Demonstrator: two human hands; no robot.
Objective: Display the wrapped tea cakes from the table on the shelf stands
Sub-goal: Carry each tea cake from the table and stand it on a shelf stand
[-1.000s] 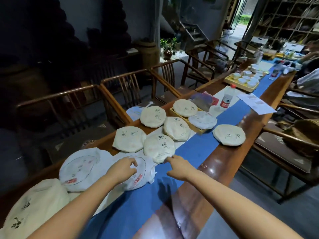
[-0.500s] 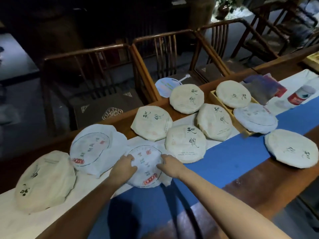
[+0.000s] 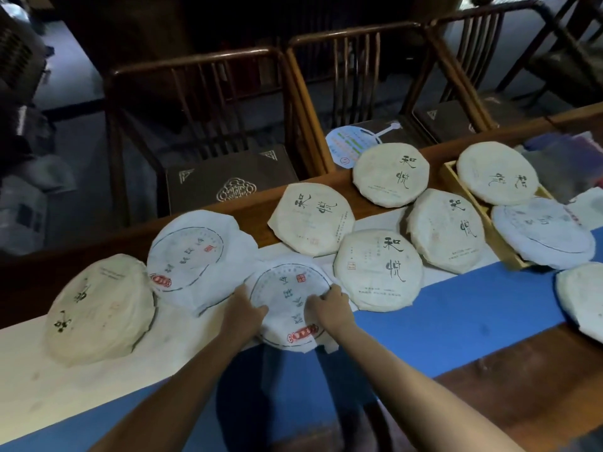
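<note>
On the table (image 3: 509, 415), both hands partly hide one white-wrapped tea cake (image 3: 288, 303).

Wooden chairs and a paper fan behind the long table

Two slatted wooden armchairs (image 3: 202, 102) (image 3: 359, 70) are drawn up at the table's far edge, a patterned dark cushion (image 3: 228, 181) laid on the nearer seat; a round paper fan (image 3: 350, 141) is seen on the next seat, and a blue runner (image 3: 456, 318) is spread lengthwise
</note>
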